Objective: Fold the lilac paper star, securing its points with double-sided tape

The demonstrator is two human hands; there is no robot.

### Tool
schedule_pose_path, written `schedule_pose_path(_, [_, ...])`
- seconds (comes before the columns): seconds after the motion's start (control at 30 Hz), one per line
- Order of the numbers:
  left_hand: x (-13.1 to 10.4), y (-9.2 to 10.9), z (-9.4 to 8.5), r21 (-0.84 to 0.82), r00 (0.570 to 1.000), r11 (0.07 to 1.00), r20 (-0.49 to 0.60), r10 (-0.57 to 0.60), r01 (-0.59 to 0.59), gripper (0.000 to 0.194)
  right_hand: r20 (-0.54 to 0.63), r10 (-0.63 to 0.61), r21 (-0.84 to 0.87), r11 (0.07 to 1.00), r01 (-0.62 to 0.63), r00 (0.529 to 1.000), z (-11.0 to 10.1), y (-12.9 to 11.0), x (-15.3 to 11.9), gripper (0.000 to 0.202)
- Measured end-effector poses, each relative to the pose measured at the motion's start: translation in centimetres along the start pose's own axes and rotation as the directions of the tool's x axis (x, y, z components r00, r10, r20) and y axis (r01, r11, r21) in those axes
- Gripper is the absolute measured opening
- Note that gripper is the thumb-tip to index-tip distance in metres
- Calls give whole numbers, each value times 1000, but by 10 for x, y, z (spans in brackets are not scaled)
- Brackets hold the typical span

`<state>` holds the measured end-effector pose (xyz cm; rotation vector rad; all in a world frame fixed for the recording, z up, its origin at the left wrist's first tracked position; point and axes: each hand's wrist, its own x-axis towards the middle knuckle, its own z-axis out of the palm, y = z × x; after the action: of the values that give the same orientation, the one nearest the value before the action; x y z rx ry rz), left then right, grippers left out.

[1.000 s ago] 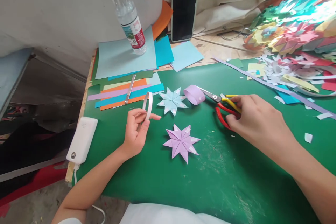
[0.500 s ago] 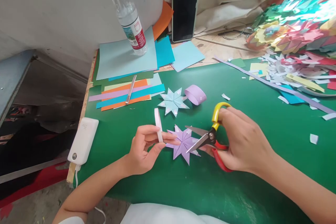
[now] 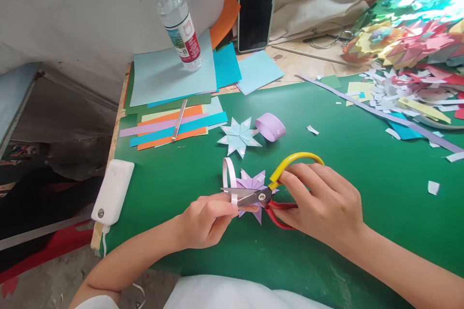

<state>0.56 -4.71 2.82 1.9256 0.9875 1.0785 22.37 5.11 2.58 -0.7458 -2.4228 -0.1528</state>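
Observation:
A narrow white paper loop (image 3: 226, 170) is pinched in my left hand (image 3: 210, 219), whose fingers are closed. My right hand (image 3: 322, 200) grips scissors (image 3: 279, 174) with one yellow and one red handle. Their parted blades lie around the lower part of the loop, near my left fingertips. Beneath the blades, partly hidden, a purple paper star (image 3: 252, 181) lies on the green table top (image 3: 174, 178). Just beyond it are a light blue paper star (image 3: 239, 137) and a wider purple paper ring (image 3: 270, 127).
Paper strips (image 3: 145, 130) and a metal tool (image 3: 179, 120) lie at left, near a white power bank (image 3: 113, 190). Behind stand a bottle (image 3: 181, 34) on paper sheets and a phone (image 3: 255, 5). Paper scraps (image 3: 395, 89) and folded paper pieces (image 3: 416, 43) fill the right back.
The scissors have moved left, from beside the loop to around its lower part. My left hand has shifted slightly right and turned, and the loop now shows more widely. The view has shifted slightly.

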Motion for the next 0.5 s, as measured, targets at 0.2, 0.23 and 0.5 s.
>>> schedule_pose_path(0.2, [3, 0, -2, 30, 1000, 999, -10, -23, 23, 39, -84, -6, -87, 996, -2, 996, -3, 1, -3, 26])
schedule_pose_path(0.23, [4, 0, -2, 38, 1000, 999, -23, -20, 21, 38, -94, -21, -90, 996, 12, 995, -4, 1, -3, 27])
schedule_pose_path(0.5, [3, -7, -6, 282, 987, 950, -49, 151, -132, 22, -161, -60, -139, 990, 37, 985, -8, 6, 1, 29])
